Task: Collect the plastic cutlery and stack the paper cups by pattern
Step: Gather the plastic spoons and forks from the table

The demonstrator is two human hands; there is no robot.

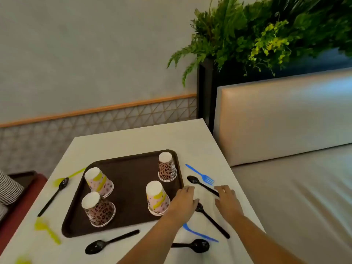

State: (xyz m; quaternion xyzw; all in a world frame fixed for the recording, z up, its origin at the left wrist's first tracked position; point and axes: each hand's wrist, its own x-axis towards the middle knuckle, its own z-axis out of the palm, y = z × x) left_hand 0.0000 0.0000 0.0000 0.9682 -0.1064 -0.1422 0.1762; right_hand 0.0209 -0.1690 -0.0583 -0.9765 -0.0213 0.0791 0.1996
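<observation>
hands over the cutlery

my left hand (185, 200) lies open on a black spoon (213, 222), gripping nothing. my right hand (226, 200), open, touches another spoon's handle (202, 185). four upturned cups (158, 198) stand on the tray (131, 174) left of both hands.

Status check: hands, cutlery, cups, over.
Left hand and right hand open, empty, over black spoons. Four cups unstacked, upside down on tray. Cutlery scattered. Nothing blocking.

Brown tray (131, 168) — leopard cups (167, 168), pink-yellow cups (99, 181) — black spoons (99, 245), blue fork (201, 173).
</observation>
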